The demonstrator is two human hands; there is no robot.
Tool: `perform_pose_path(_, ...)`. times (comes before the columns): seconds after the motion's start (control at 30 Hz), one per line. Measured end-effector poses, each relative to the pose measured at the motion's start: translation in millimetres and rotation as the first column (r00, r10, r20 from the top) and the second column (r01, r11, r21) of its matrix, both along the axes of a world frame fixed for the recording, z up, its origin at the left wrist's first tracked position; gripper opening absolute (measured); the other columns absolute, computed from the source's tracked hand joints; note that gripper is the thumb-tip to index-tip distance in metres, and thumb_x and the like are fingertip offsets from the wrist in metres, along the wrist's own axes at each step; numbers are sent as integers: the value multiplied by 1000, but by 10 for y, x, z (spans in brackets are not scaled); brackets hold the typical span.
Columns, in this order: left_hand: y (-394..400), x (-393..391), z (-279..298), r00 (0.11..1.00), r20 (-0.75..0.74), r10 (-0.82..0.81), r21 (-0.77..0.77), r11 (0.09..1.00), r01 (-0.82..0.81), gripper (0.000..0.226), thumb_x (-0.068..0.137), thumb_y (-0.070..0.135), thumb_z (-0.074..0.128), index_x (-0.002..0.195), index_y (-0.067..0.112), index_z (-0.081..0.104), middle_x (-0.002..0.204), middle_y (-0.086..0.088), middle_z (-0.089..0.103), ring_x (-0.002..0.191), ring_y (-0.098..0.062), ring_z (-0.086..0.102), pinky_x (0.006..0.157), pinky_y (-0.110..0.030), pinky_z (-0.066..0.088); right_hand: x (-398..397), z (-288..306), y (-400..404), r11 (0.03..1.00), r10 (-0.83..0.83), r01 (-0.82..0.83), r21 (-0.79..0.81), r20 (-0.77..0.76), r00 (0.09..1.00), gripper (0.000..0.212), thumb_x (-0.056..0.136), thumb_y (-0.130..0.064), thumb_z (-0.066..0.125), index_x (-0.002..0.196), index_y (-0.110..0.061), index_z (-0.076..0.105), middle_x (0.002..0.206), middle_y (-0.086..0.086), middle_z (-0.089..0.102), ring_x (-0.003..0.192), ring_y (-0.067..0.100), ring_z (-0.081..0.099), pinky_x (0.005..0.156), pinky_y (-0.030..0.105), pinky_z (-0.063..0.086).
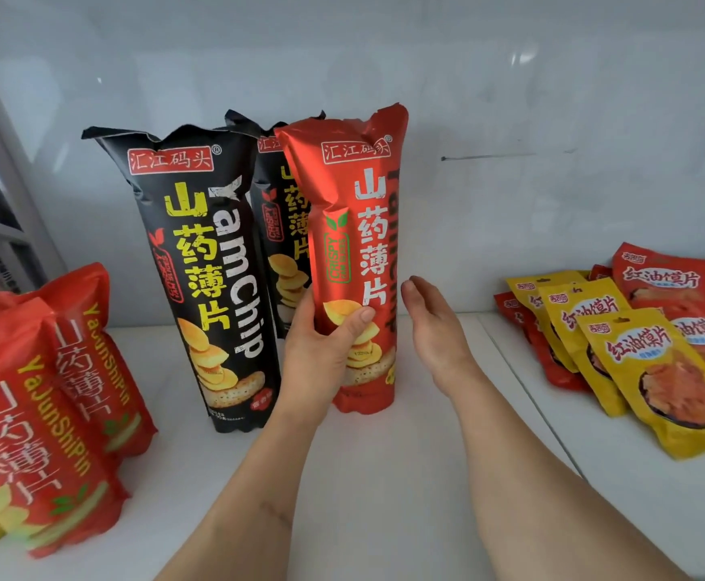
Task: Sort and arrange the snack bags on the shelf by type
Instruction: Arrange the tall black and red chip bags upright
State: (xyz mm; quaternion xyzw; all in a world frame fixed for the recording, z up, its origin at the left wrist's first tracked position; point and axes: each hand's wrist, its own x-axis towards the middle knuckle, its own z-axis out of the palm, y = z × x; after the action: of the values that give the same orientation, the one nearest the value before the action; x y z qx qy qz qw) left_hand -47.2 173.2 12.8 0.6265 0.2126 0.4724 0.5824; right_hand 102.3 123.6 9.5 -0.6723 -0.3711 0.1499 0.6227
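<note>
A tall red yam chip bag [363, 228] stands upright on the white shelf [384, 475], and my left hand [325, 345] grips its lower part. My right hand [434, 325] hovers just right of the bag, fingers apart, holding nothing. Left of the red bag stands a tall black yam chip bag [212, 262]. A second black bag [279, 228] stands behind, partly hidden by both front bags.
Several red yam chip bags [49, 396] lie stacked at the left front. At the right lie several flat yellow pouches [644, 371] and red pouches [669, 283], overlapping. A white back wall [510, 98] closes the shelf, and a grey frame post [3, 182] stands at far left.
</note>
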Motion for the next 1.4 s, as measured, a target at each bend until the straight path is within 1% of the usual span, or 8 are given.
perform_pose_path(0.23,22,116,-18,1000,1,20,-51,998,-20,67,71,42,84,132,34,57,117,7,75,107,-14,72,91,-41,58,206,12,222,986,166,-167,-3,-92,982,62,99,-56,41,154,-29,29,156,-4,39,140,18,41,104,34,37)
perform_pose_path(0.37,51,172,-18,999,5,40,-79,996,-40,69,68,40,81,132,32,57,115,7,75,106,-14,73,90,-40,59,350,-43,341,955,297,-297,13,-76,952,60,97,-60,42,149,-33,36,148,-9,49,129,10,50,94,23,42)
perform_pose_path(0.57,91,222,-40,999,1,44,-108,993,-44,71,69,37,79,135,28,56,115,6,76,104,-15,73,85,-35,60,460,-128,437,914,405,-406,9,-103,909,68,82,-77,48,140,-41,47,130,-19,61,116,-1,58,97,26,46)
perform_pose_path(0.73,121,241,-60,999,29,35,-114,993,-32,66,69,34,77,131,29,58,114,5,76,103,-15,74,80,-32,61,497,-92,373,911,411,-412,16,-128,903,49,82,-70,52,125,-46,56,118,-27,63,105,-10,58,83,16,41)
perform_pose_path(0.9,156,279,-72,999,48,6,-116,993,0,69,72,38,89,133,28,58,118,1,75,107,-20,73,82,-33,61,634,-139,320,920,389,-392,2,-133,911,32,89,-62,51,117,-47,57,123,-20,60,111,-7,52,93,23,38)
perform_pose_path(1.1,176,297,-56,991,121,-56,-129,989,71,99,48,55,95,134,21,59,121,-6,74,109,-25,72,80,-32,60,671,-157,253,938,346,-339,69,-181,921,40,92,-44,61,124,-21,54,117,-6,67,107,4,63,97,28,48)
perform_pose_path(1.3,182,289,-37,988,130,-84,-140,985,102,102,48,56,95,136,21,59,124,-7,73,112,-26,71,84,-33,60,646,-148,182,926,368,-346,149,-168,914,41,92,-35,64,130,-28,50,117,-14,67,99,-6,66,75,13,52)
perform_pose_path(1.4,184,285,-32,988,127,-84,-144,984,102,99,47,56,95,133,21,60,122,-5,74,110,-24,71,81,-30,60,688,-155,155,916,388,-361,176,-157,908,49,86,-39,67,131,-25,56,120,-9,70,107,3,67,85,20,52)
